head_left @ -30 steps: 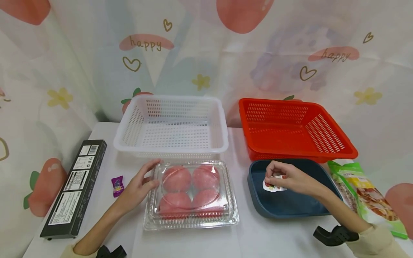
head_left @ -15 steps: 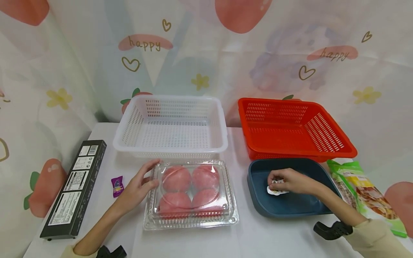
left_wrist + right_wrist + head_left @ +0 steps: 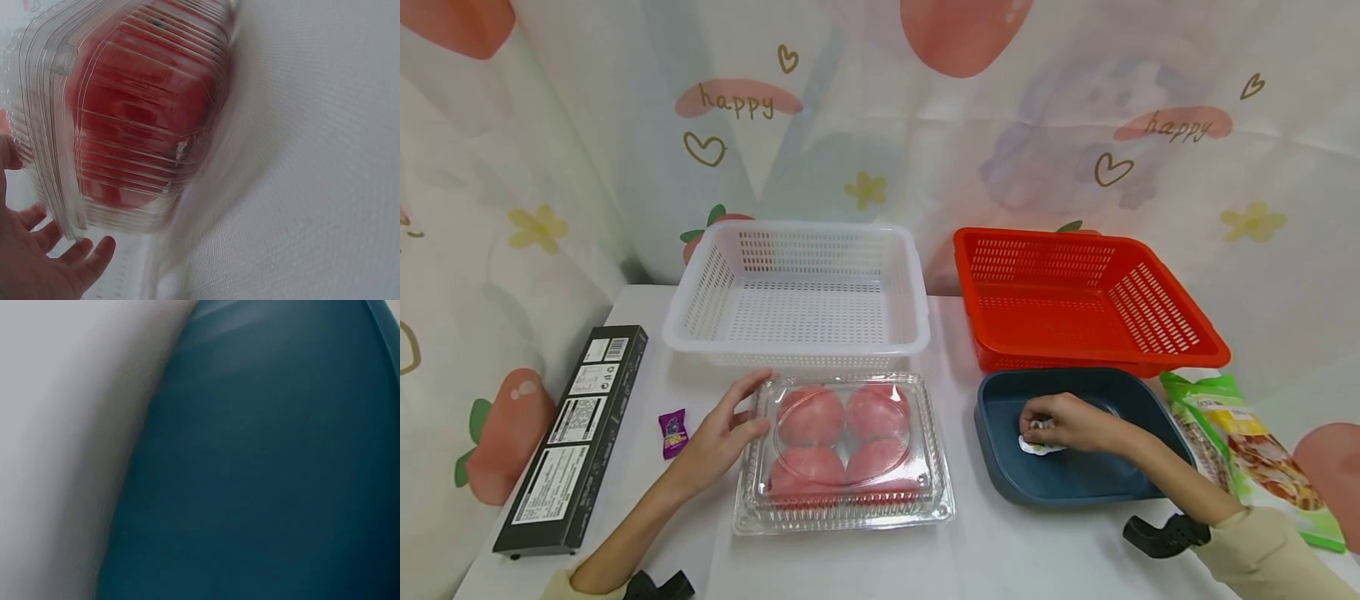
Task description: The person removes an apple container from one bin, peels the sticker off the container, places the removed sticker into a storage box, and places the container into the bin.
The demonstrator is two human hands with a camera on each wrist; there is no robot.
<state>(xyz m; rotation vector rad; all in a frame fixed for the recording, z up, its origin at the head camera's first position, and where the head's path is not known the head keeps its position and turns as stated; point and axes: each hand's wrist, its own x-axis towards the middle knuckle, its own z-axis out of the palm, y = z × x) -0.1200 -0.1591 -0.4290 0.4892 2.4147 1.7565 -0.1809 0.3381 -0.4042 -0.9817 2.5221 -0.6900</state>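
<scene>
"What's that right hand [image 3: 1067,423] got?"

"A small white packet [image 3: 1037,449], pinched in its curled fingers, down inside the blue tub [image 3: 1090,483]. Can't tell from here if it's touching the bottom."

"And the left hand [image 3: 711,450]?"

"Loosely spread, fingertips against the left side of the clear box [image 3: 842,518], not clutching it. Four red balls [image 3: 811,417] show through the plastic."

"Anything near?"

"A purple sweet [image 3: 673,433] lies just left of that hand. The white basket [image 3: 808,312] stands behind the box, the red basket [image 3: 1090,325] behind the tub."
</scene>
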